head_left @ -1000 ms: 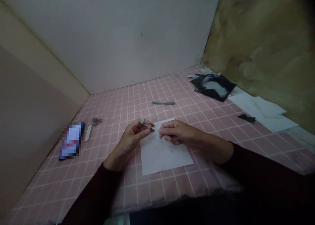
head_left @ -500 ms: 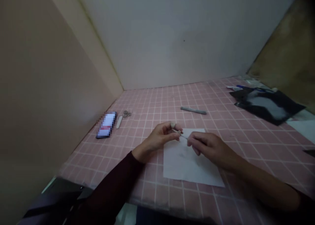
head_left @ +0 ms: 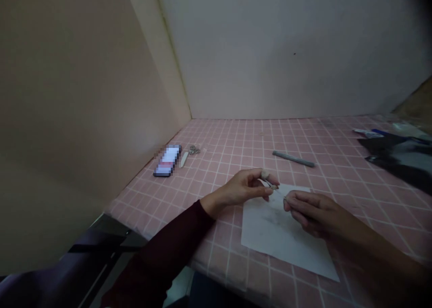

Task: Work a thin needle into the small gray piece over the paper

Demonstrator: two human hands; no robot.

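Observation:
Above a sheet of white paper [head_left: 259,236] with grey smudges, my two hands face each other. Thumb and fingers of my left hand [head_left: 246,186] are closed on a small, slim object with a brownish tip; its kind is too small to make out. A pale band or lump [head_left: 265,175] shows at one of the left fingers. Close by on the right, my right hand [head_left: 310,209] pinches a thin, light rod [head_left: 281,194] that points toward the left fingertips. Whether the rod touches the left hand's object I cannot tell.
A grey stick-like bar [head_left: 293,158] lies beyond the paper. At the left are a lit phone [head_left: 168,160], a white strip [head_left: 184,159] and a small metal coil or chain [head_left: 193,149]. Black plastic sheeting [head_left: 388,150] lies at the right, near the walls.
The view has swung left, so everything sits further right in it. Both hands keep their grips above the paper, close together, with little other visible change.

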